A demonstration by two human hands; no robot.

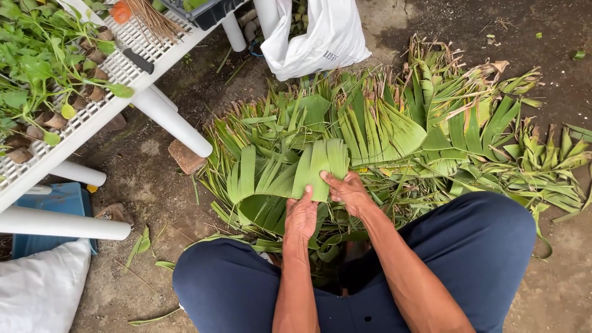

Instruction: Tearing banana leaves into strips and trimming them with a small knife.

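A wide piece of green banana leaf (pixel 320 161), split into strips, lies on top of a big heap of cut leaves (pixel 431 123) on the ground. My left hand (pixel 300 216) pinches the leaf's near edge from below. Beside it, my right hand (pixel 350 191) presses on the same edge with the fingers flat. Both hands grip this one leaf piece. My knees in dark blue trousers (pixel 487 246) frame the pile on either side.
A white slatted table (pixel 92 117) with white pipe legs stands at the left, carrying seedlings in small pots and a black-handled knife (pixel 137 61). A white plastic bag (pixel 320 37) stands behind the pile. A brick (pixel 186 156), a blue crate (pixel 55 203) and a white sack (pixel 43 290) lie at the left.
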